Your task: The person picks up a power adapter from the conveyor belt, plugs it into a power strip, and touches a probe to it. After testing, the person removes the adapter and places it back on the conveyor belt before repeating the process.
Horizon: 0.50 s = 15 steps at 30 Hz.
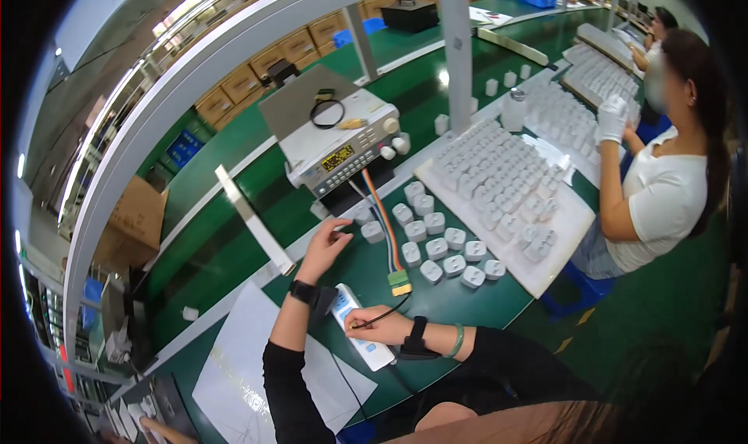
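Observation:
My left hand (326,247) is raised over the bench with its fingers apart and nothing in them. White plug adapters (372,232) stand just to its right, in front of the bench instrument. My right hand (380,326) is closed in a pinch on the tip of a thin black cable (387,314), above a white power strip (377,355). That cable runs to a green and yellow connector (400,282), which hangs on a multicoloured ribbon of wires (379,218). The tip itself is mostly hidden by my fingers.
A bench instrument (343,152) with a lit display stands beyond my hands. Several loose white adapters (454,265) sit to the right, beside a board (538,276) full of them. A white sheet (234,366) lies at left. A co-worker (662,179) in white gloves sits at right.

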Available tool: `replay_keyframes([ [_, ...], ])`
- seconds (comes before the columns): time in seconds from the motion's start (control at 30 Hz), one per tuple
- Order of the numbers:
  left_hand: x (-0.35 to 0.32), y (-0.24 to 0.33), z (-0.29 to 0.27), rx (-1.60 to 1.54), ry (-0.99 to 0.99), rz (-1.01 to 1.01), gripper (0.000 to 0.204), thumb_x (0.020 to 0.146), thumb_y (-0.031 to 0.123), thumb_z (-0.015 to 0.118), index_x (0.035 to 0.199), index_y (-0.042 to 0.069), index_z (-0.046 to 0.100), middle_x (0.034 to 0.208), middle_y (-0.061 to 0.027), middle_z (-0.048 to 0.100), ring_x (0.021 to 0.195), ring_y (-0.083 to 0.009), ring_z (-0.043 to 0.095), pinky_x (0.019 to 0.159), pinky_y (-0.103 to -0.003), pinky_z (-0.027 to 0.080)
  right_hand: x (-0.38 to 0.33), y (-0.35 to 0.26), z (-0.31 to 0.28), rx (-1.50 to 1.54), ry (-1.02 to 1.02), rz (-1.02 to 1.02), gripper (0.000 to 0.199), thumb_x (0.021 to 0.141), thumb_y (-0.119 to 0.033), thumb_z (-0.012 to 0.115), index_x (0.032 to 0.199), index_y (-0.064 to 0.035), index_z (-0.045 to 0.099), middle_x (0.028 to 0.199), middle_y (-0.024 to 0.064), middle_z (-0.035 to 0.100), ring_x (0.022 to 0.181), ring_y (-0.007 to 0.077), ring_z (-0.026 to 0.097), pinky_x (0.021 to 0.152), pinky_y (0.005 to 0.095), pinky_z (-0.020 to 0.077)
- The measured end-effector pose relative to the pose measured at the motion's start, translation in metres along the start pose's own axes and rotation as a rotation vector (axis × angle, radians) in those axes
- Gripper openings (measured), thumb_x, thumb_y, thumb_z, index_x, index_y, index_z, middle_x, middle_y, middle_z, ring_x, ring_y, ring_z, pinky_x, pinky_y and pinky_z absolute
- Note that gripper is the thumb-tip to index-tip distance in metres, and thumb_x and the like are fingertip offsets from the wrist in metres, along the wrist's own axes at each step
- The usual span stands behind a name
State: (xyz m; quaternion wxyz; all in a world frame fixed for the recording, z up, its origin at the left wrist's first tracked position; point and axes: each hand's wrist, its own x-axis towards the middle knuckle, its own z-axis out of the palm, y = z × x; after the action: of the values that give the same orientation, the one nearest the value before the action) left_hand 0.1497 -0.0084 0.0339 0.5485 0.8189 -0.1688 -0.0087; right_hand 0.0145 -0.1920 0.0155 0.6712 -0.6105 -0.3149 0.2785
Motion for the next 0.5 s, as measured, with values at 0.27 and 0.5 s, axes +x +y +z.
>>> replay_keyframes([
  [0.27,0.013,0.019,0.022,0.301,-0.121,0.042,0.039,0.079,0.014,0.071,0.116,0.010,0.059,0.096,-0.0022,0.052,0.071,-0.0115,0.048,0.064,-0.023,0.042,-0.003,-0.005,-0.004,-0.091,-0.012,0.072,0.015,0.087,-0.017,0.064,0.096,-0.0066,0.058,0.080,-0.0003,0.061,0.070,0.0047,0.054,0.064,0.0215,0.0445],
  [0.5,0.007,0.021,0.019,0.301,-0.021,0.129,0.037,0.077,0.014,0.072,0.113,0.011,0.063,0.106,-0.0050,0.055,0.082,-0.0138,0.051,0.069,-0.024,0.044,0.001,0.013,0.002,0.010,0.024,-0.070,0.017,0.086,-0.017,0.065,0.096,-0.0056,0.057,0.082,0.0011,0.061,0.074,0.0066,0.057,0.067,0.0244,0.0468],
])
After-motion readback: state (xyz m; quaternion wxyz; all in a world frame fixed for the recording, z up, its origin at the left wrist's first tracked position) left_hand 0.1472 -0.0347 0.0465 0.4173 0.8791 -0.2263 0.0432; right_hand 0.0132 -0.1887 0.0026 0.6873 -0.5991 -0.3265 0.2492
